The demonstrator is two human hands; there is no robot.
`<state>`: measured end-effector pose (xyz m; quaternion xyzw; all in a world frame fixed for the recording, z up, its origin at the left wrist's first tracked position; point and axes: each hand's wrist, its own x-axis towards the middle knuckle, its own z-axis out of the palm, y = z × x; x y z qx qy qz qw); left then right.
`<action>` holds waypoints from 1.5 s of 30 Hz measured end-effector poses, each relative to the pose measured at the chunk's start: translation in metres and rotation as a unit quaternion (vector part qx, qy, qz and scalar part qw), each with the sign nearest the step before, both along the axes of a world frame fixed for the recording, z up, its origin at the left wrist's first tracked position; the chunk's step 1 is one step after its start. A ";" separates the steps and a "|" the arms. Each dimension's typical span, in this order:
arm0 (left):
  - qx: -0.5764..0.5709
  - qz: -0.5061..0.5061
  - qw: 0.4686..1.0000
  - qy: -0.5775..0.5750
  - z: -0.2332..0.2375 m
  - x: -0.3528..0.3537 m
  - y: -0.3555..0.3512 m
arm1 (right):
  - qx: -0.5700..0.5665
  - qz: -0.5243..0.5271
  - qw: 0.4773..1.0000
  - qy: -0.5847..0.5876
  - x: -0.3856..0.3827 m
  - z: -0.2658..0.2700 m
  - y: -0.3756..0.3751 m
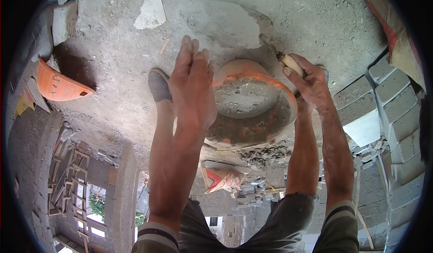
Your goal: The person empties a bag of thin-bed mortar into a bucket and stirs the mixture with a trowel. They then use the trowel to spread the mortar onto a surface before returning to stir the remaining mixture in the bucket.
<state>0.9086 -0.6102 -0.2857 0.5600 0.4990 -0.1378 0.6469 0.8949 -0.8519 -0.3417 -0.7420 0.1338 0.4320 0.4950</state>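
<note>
Orange pans, two: left hand (195,88) flat and wide against mortar pan (252,106); right hand (312,85) gripping one wooden handle (292,64) beside it; second pan (58,85) well apart.

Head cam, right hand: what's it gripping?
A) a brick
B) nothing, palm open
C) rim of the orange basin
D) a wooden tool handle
D: the right hand is closed round the wooden handle just past the orange basin, while the left hand is the open one.
</note>
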 end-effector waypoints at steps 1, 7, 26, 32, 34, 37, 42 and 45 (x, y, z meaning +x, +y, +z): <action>0.062 -0.014 0.996 -0.056 0.016 -0.015 0.006 | 0.001 -0.009 1.000 -0.004 0.001 0.014 -0.008; 0.051 0.014 0.994 0.096 0.099 -0.126 0.056 | -0.028 -0.038 0.999 -0.020 -0.020 0.116 -0.033; -0.003 -0.108 0.984 0.141 0.057 -0.126 0.073 | -0.397 0.127 0.895 -0.159 -0.153 0.212 0.046; 0.064 -0.119 0.977 0.165 -0.006 -0.135 0.118 | -0.275 0.130 0.932 -0.195 -0.086 0.144 -0.011; 0.193 -0.242 0.944 0.118 -0.026 -0.121 0.118 | -0.250 0.063 0.949 -0.183 -0.063 0.088 -0.029; 0.372 -0.422 0.824 -0.068 -0.083 -0.097 0.110 | -0.247 0.077 0.948 -0.184 -0.022 0.035 -0.036; 0.234 -0.319 0.909 0.136 -0.114 -0.047 0.059 | -0.260 0.162 0.929 -0.207 0.008 -0.009 -0.049; 0.311 -0.286 0.902 0.084 -0.138 -0.049 0.053 | -0.253 0.187 0.923 -0.221 0.004 -0.016 -0.048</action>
